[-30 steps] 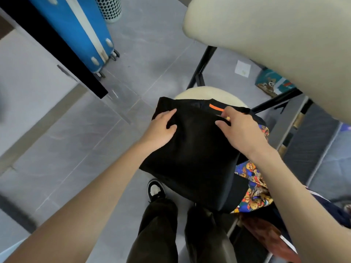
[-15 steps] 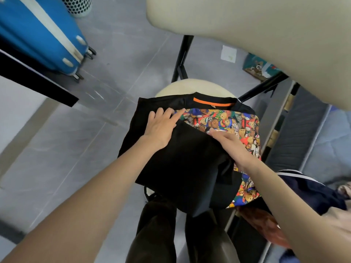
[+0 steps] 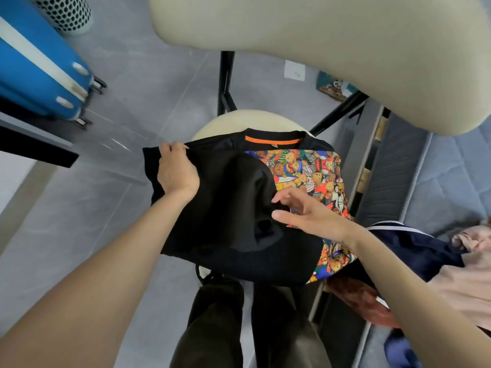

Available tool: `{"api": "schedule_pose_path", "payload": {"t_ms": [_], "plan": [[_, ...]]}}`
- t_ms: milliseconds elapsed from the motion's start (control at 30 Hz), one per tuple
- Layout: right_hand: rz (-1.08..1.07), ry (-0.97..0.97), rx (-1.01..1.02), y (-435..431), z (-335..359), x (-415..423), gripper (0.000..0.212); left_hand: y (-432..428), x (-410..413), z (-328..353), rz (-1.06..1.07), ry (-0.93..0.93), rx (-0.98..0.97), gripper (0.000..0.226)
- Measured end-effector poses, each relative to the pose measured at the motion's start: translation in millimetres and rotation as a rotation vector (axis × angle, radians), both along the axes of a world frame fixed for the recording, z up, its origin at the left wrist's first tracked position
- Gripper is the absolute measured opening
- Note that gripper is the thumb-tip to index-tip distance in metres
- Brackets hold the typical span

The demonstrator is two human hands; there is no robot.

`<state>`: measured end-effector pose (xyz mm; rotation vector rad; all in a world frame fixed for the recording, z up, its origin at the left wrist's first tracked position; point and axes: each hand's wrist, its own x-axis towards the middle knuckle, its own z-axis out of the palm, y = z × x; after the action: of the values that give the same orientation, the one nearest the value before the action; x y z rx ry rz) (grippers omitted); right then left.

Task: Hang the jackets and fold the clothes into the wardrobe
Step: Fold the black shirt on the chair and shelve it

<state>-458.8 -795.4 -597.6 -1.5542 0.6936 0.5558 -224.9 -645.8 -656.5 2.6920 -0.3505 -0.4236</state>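
A black shirt (image 3: 228,229) with an orange neck tape and a bright teddy-bear print (image 3: 305,176) lies on a round cream stool (image 3: 225,123). My left hand (image 3: 176,171) grips the shirt's left edge, fingers curled round the cloth. My right hand (image 3: 303,211) hovers over the shirt's right side with fingers spread and relaxed, fingertips touching a raised black fold. More clothes, a navy garment (image 3: 414,248) and a pink one (image 3: 467,277), lie on the bed at the right.
A cream chair back (image 3: 332,43) fills the upper right, its black legs behind the stool. A blue suitcase (image 3: 34,70) and a perforated bin (image 3: 66,11) stand at upper left. My legs in dark trousers (image 3: 239,328) stand on grey floor tiles.
The black fold has been pulled back, showing more of the bear print. My left hand moved from the shirt's middle to its left edge and gripped it. My right hand lifted and spread.
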Motion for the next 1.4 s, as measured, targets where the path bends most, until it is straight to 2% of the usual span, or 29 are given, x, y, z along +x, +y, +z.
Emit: {"api": "schedule_pose_path", "payload": {"t_ms": [67, 100, 167, 267, 367, 433, 533, 600, 700, 867, 933, 1033, 1100, 1200, 1267, 1333, 1400], "plan": [[0.062, 0.018, -0.046, 4, -6, -1, 0.058, -1, -3, 3, 0.016, 0.013, -0.034, 0.024], [0.023, 0.016, -0.093, 7, -10, -1, 0.062, -1, -6, 5, 0.003, 0.017, -0.06, 0.024], [-0.097, 0.034, -0.237, 15, -18, -2, 0.051, -2, -16, 10, -0.087, 0.034, -0.122, 0.03], [-0.226, 0.046, -0.393, 22, -25, -1, 0.014, -2, -37, 14, -0.307, 0.102, -0.203, 0.043], [-0.555, 0.062, -0.429, 20, -15, 1, 0.018, -1, -54, 12, -0.434, 0.173, -0.162, 0.049], [-0.683, 0.047, -0.683, 8, -4, -3, 0.02, -2, -64, 8, -0.46, 0.214, -0.09, 0.05], [-0.517, 0.143, -1.079, -22, 10, -11, 0.018, -8, -79, 1, -0.531, 0.192, 0.04, 0.053], [-0.339, 0.234, -1.18, -39, 7, -16, 0.023, -11, -90, -5, -0.61, 0.149, 0.121, 0.055], [-0.225, 0.31, -1.249, -58, -2, -20, 0.031, -13, -103, -15, -0.68, 0.137, 0.205, 0.059], [-0.183, 0.282, -1.311, -83, -19, -23, 0.034, -23, -98, -25, -0.647, 0.099, 0.261, 0.062], [-0.148, 0.348, -1.284, -93, -28, -23, 0.034, -28, -91, -28, -0.629, 0.09, 0.28, 0.061], [0.074, 0.542, -1.191, -102, -41, -31, 0.04, -32, -85, -28, -0.622, 0.052, 0.313, 0.061], [0.195, 0.462, -1.076, -100, -45, -30, 0.053, -32, -88, -24, -0.651, -0.02, 0.315, 0.062], [0.231, 0.236, -0.806, -83, -52, -16, 0.06, -29, -95, -19, -0.673, -0.065, 0.313, 0.063], [0.256, 0.235, -0.736, -74, -58, -1, 0.065, -27, -97, -20, -0.634, -0.017, 0.337, 0.066], [0.274, 0.309, -0.821, -74, -64, 9, 0.063, -23, -94, -24, -0.596, 0.032, 0.368, 0.07], [0.348, 0.369, -0.99, -79, -66, 11, 0.049, -21, -89, -29, -0.611, 0.062, 0.395, 0.073]]}}
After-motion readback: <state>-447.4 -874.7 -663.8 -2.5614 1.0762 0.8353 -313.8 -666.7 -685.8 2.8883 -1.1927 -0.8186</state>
